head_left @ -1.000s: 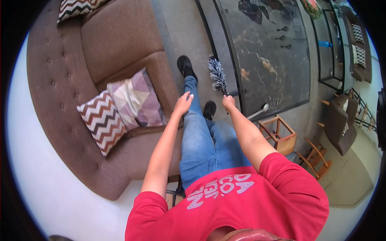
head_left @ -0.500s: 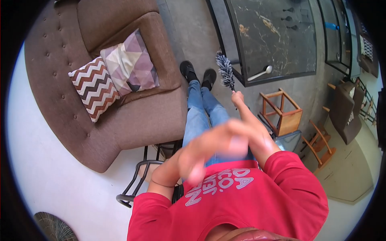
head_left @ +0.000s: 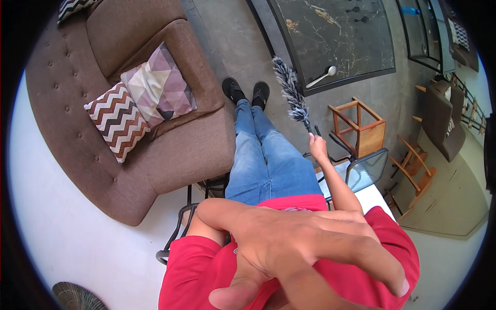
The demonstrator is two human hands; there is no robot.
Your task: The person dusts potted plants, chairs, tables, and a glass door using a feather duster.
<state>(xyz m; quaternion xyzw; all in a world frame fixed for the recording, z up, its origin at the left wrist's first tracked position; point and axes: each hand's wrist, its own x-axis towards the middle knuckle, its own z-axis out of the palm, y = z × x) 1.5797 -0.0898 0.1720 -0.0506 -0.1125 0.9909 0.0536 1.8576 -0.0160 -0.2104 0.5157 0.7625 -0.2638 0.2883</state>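
Note:
My right hand (head_left: 318,146) is closed around the handle of a fluffy grey duster (head_left: 290,89), held out in front of me on the right. The duster's fibres reach up near the corner of a dark marble-topped table (head_left: 341,39); I cannot tell whether they touch it. A white spoon (head_left: 321,76) lies on that tabletop near its close edge. Large in the foreground, my left hand (head_left: 289,248) is raised close to the camera in front of my red shirt. Its fingers are spread, with nothing in them.
On the left stands a brown sofa (head_left: 175,150) with a zigzag cushion (head_left: 118,121) and a triangle-patterned cushion (head_left: 160,85). A wooden stool (head_left: 369,137) and a dark-framed chair (head_left: 364,168) are at the right. Behind the left arm is a black metal chair frame (head_left: 175,227).
My left hand has risen toward the camera, now larger with fingers spread. The duster has tilted and come slightly nearer. The whole view has shifted a little.

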